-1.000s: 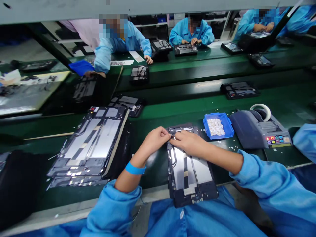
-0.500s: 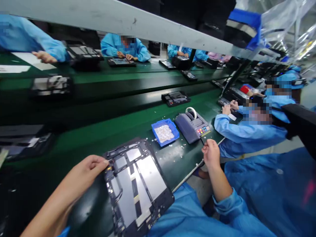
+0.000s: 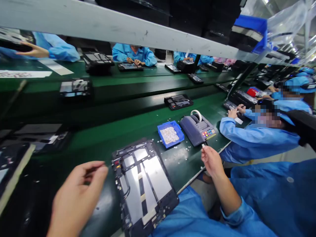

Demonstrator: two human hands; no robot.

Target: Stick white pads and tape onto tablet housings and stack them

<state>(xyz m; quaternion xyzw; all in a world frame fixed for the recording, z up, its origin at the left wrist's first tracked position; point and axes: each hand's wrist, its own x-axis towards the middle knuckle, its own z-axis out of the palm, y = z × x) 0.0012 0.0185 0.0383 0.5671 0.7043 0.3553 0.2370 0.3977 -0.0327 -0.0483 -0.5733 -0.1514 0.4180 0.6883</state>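
While flat, tablet frame [image 3: 143, 184] lengthwise away.

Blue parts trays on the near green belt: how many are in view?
1. The blue parts tray, filled with small white pieces, sits between the open tablet chassis and the tape dispenser. Others may be hidden.

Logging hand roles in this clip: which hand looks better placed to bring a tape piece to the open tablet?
Probably the right hand: it pinches a small white piece beside the tape dispenser. The left hand hovers left of the tablet.

Single head view, looking down-forward, close over green bench [image 3: 118, 131], tilted right.
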